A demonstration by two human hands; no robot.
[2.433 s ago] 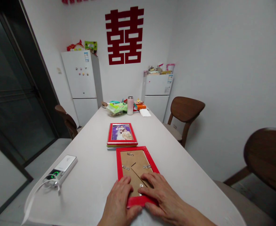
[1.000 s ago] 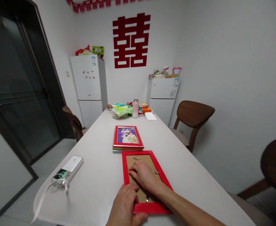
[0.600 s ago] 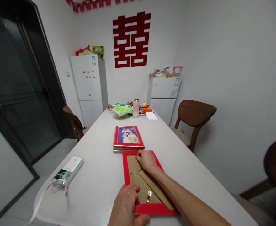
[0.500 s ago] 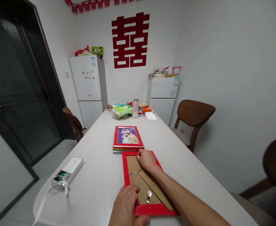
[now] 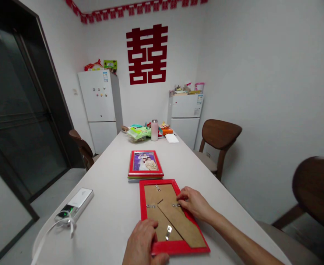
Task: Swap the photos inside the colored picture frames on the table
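Observation:
A red picture frame (image 5: 143,206) lies face down on the white table (image 5: 115,198), its brown backing board and small metal clips showing. My left hand (image 5: 141,243) rests on the frame's near left corner, fingers curled over its edge. My right hand (image 5: 193,202) sits at the frame's right edge, fingertips pinched at a metal clip (image 5: 175,205). Beyond it lies a small stack of red frames (image 5: 144,165), the top one face up with a photo.
A white power bank (image 5: 75,203) with a white cable lies at the left. A pink bottle (image 5: 154,130), packets and a tissue sit at the table's far end. Brown chairs (image 5: 218,136) stand to the right, another at the left. Two white fridges stand by the back wall.
My right hand has moved from the frame's far top edge back to the clip on its right side. My left hand has stayed on the near corner. The view has tilted slightly.

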